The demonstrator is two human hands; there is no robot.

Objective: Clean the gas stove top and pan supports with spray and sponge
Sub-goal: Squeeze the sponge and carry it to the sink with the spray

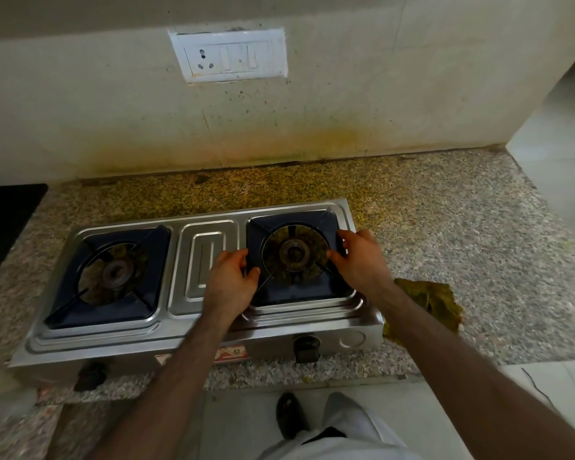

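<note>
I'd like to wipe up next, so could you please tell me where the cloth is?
The cloth lies crumpled on the counter just right of the stove, near its front right corner.

1. The gas stove top [206, 330] is brushed stainless steel, smooth with a dull sheen.
2. On it, the right pan support [332, 287] looks dark blue enamel, faintly glossy.
3. Beneath the stove, the counter [462, 234] is speckled granite, polished.
4. Right of the stove, the cloth [435, 300] is crumpled, matt, yellow-green.
5. Behind the stove, the wall [113, 111] is matt, stained.
</note>
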